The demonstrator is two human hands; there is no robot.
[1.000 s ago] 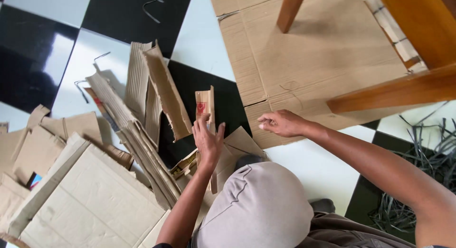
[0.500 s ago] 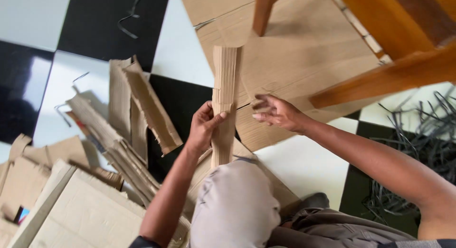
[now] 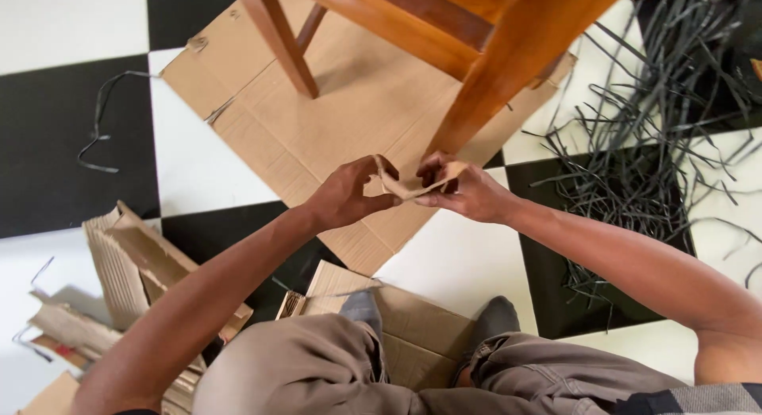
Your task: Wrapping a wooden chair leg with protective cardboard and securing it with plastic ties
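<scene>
Both hands hold one narrow cardboard strip (image 3: 399,186) above the floor, seen edge-on and sagging between them. My left hand (image 3: 349,194) pinches its left end and my right hand (image 3: 464,191) grips its right end. Under the hands lies a large flattened cardboard sheet (image 3: 333,121) on the black and white tiles. My knees in grey trousers (image 3: 317,367) fill the bottom of the view.
Wooden chair legs (image 3: 476,73) stand on the flat cardboard just beyond my hands. A heap of black plastic straps (image 3: 659,145) covers the floor at right. Torn cardboard pieces (image 3: 127,264) pile up at lower left. Another cardboard sheet (image 3: 397,320) lies under my feet.
The strip, held upright in my left hand before, now lies across between both hands, with my right hand gripping it. The view has swung right and toward the chair.
</scene>
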